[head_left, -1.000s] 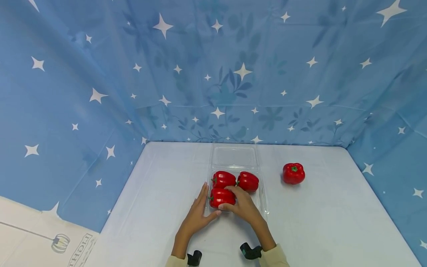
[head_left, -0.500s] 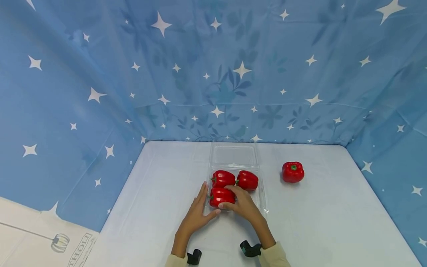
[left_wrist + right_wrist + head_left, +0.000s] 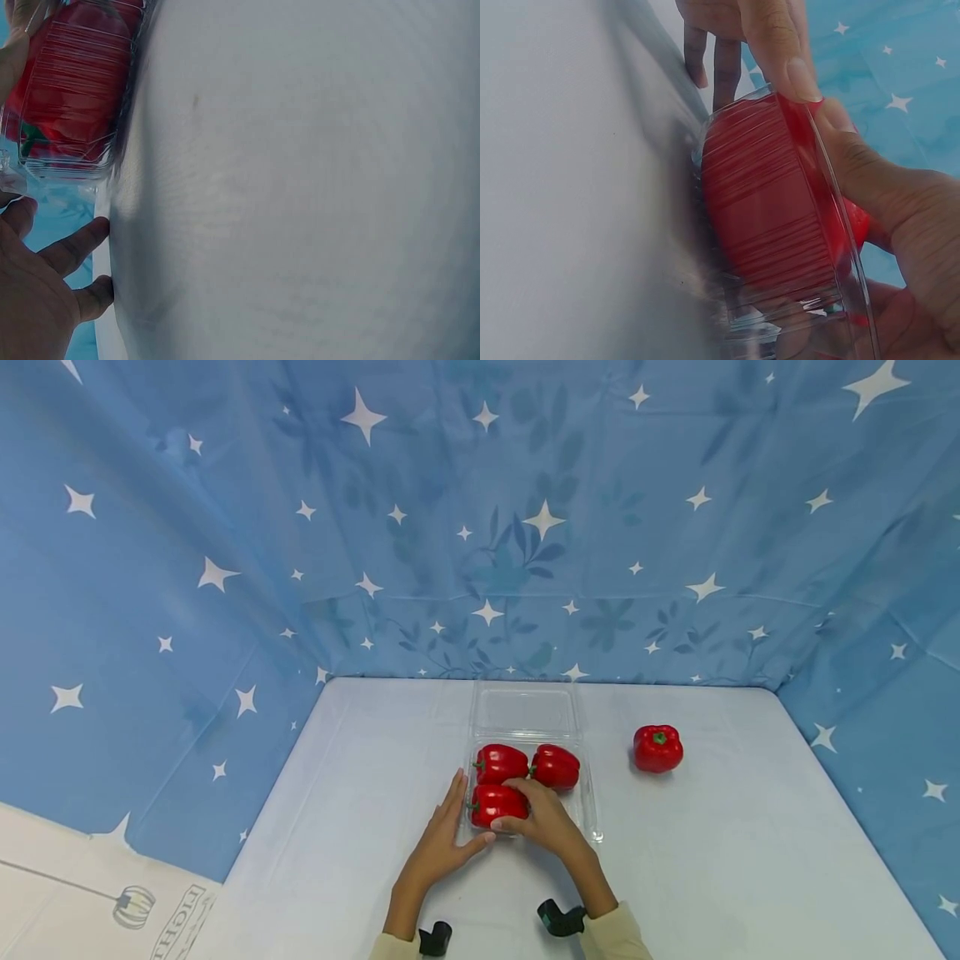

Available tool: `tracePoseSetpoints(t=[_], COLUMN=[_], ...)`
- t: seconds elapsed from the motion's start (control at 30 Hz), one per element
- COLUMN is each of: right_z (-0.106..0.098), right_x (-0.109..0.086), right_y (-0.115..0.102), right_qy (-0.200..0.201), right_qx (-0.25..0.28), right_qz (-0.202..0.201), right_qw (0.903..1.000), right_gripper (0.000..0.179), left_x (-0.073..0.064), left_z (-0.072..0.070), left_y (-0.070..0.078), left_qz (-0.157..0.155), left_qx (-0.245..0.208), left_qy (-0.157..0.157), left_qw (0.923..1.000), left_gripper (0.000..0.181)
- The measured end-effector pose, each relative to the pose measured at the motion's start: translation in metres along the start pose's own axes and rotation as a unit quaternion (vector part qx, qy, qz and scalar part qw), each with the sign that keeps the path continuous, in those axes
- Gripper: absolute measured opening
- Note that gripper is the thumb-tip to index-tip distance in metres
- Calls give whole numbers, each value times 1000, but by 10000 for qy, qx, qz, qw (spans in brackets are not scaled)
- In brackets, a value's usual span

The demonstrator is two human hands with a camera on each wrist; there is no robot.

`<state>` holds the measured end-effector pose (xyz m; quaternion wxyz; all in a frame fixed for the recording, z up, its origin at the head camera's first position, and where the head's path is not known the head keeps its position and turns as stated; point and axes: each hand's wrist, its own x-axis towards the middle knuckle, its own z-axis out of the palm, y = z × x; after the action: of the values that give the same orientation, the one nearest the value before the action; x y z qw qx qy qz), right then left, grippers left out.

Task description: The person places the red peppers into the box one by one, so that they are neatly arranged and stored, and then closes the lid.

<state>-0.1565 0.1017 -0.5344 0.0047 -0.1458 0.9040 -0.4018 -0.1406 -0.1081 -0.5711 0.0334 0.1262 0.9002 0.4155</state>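
In the head view, a clear plastic clamshell box (image 3: 591, 802) lies opened on the table with three red bell peppers inside. My right hand (image 3: 553, 820) grips the front-left bell pepper (image 3: 491, 805), thumb at the near side and fingers over its top. Along the box's left side my left hand (image 3: 437, 850) stretches its fingers, with the thumb at the front edge. Behind sits the back-left bell pepper (image 3: 501, 763), and beside it the back-right bell pepper (image 3: 557, 767). The right wrist view shows the gripped pepper through the clear wall, both thumbs near the rim.
The box's clear lid (image 3: 527, 710) lies folded back toward the far table edge. A fourth bell pepper (image 3: 657, 749) stands upright to the right of the box. A blue star-patterned curtain (image 3: 487, 527) hangs behind and beside the white table (image 3: 337, 793).
Both hands and the peppers hold almost the same places. Only a slight shift of the whole head view shows.
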Motion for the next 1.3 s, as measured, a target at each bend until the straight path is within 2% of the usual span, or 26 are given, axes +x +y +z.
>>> tracePoseSetpoints(t=[0.47,0.77,0.93,1.07,1.3], right_z=[-1,0,-2,-2,1], right_x=[4,4,4,5,4], right_y=[3,12,14,15,13], right_qy=[-108,-147,-237,-195,-70], right_qx=[-35,-92,53,113,155], right_qz=[102,-120,8,7,-154], right_qw=[9999,9998,9997,9997,9997], right_gripper=[72,74,76,75,71], left_x=[1,1,0,1,0], left_z=[0,2,2,1,0], left_y=[1,1,1,1,0], left_qz=[74,3,9,78,24], left_qx=[-70,-70,-69,-90,-129], left_qy=[72,1,20,58,28], left_qw=[9999,10000,10000,9999,9999], left_gripper=[99,101,102,101,101])
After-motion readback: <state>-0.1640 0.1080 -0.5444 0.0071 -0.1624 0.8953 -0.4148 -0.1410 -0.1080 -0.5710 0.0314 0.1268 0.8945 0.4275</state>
